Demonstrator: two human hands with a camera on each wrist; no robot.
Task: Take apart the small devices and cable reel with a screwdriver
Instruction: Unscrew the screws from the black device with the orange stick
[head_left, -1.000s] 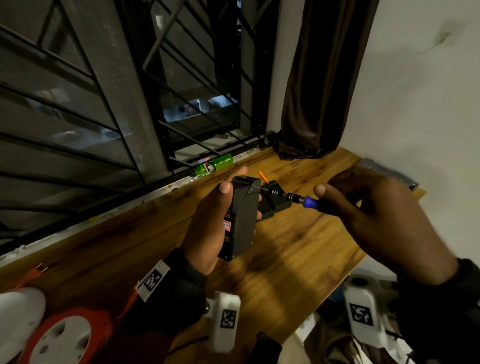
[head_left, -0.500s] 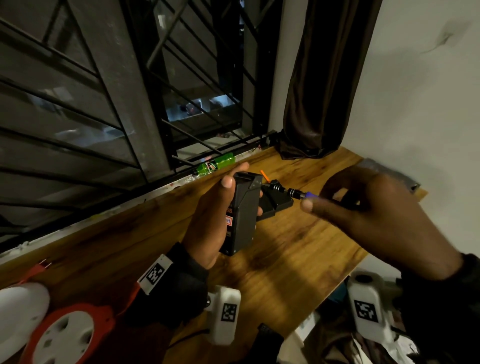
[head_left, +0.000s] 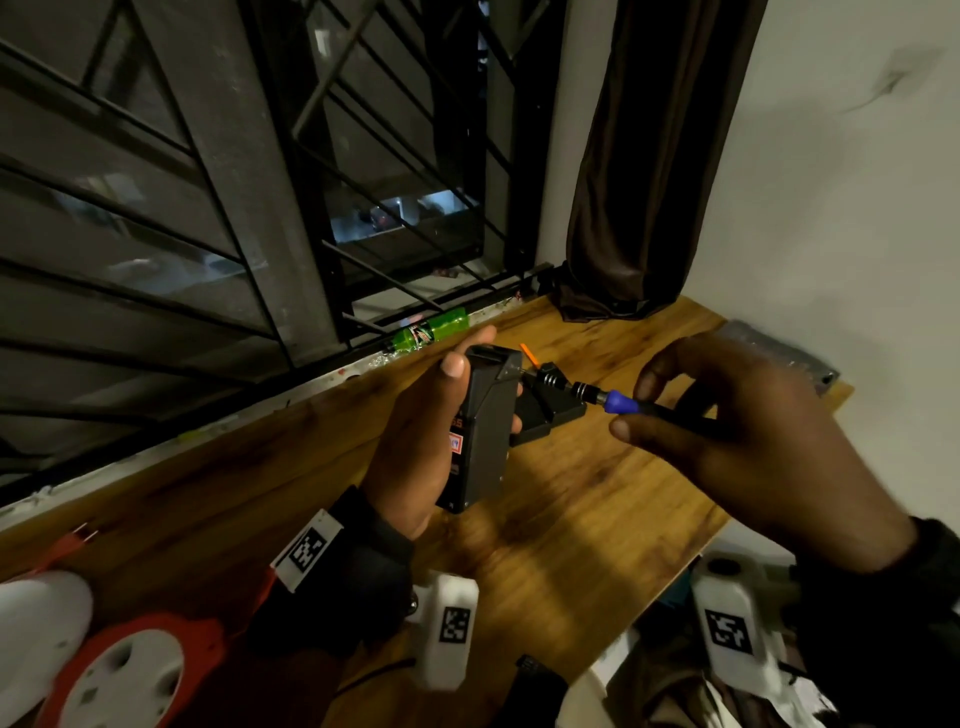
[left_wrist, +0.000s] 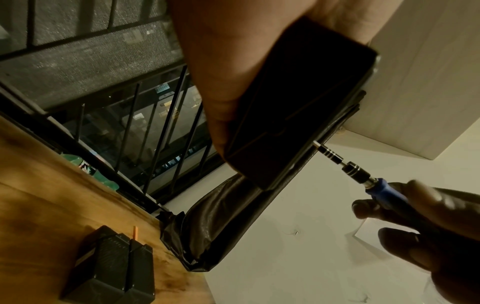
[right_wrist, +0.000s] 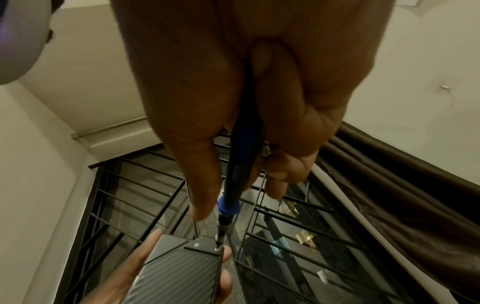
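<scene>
My left hand (head_left: 415, 441) grips a black box-shaped device (head_left: 485, 426) upright above the wooden table (head_left: 597, 519), thumb along its near side. My right hand (head_left: 727, 431) pinches a blue-handled screwdriver (head_left: 618, 402), whose tip sits in a screw at the device's top corner (right_wrist: 217, 249). In the left wrist view the screwdriver (left_wrist: 384, 191) meets the device (left_wrist: 298, 102) from the right. A second black device (left_wrist: 111, 265) lies on the table beside a small orange stick (left_wrist: 134, 232). The red and white cable reel (head_left: 119, 670) lies at the bottom left.
A green bottle (head_left: 431, 330) lies on the window sill by the barred window (head_left: 363, 208). A dark curtain (head_left: 654, 156) hangs at the table's far corner. A white object (head_left: 36, 618) sits by the reel. The table's right edge is close under my right hand.
My right hand's fingers have shifted round the screwdriver handle, which stays against the device's top corner. My left hand and the device have barely moved.
</scene>
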